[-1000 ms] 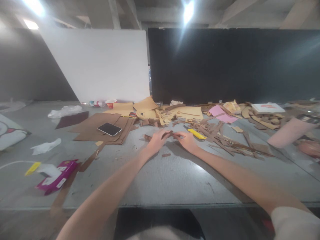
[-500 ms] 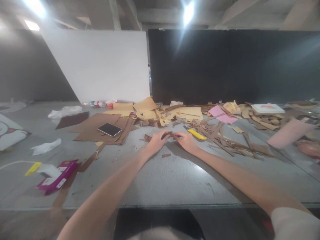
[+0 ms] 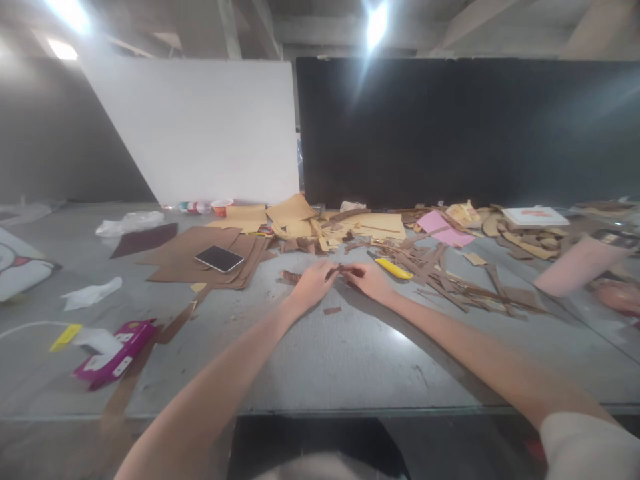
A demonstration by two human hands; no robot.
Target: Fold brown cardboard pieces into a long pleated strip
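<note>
A: Both hands out over the grey table (image 3: 320, 360), meeting near its middle. Left hand (image 3: 313, 285) palm-down, fingers curled in toward the thumb. Right hand (image 3: 369, 280) likewise, fingers bent, thumb side turned to the left hand.

B: Between them?

A: A small dark brown strip (image 3: 339, 270), pinched at one end by the left fingertips and at the other by the right. Strip held just above the tabletop, spanning the narrow gap between the two hands; its exact shape too small and blurred to tell.

B: State of each grip?

A: Narrow on both sides, closed on the strip. Nothing else seen in either hand.

B: Near the hands?

A: A short brown scrap (image 3: 332, 311) flat on the table just below the left hand, not touched. Another brown piece (image 3: 290, 276) just to the left of the left hand. A yellow utility knife (image 3: 393, 267) lying just beyond the right hand, apart from it.

B: Farther off?

A: Long brown offcuts (image 3: 450, 283) scattered to the right of the knife. Tan cardboard sheets (image 3: 295, 217) heaped along the far edge. A phone (image 3: 219, 259) face-up on a stack of brown sheets (image 3: 200, 257), to the left. A pink sheet (image 3: 440, 228) to the far right. A magenta box (image 3: 113, 360) near the left front edge. A white board (image 3: 200, 130) and a black board (image 3: 470, 130) upright behind the table.
</note>
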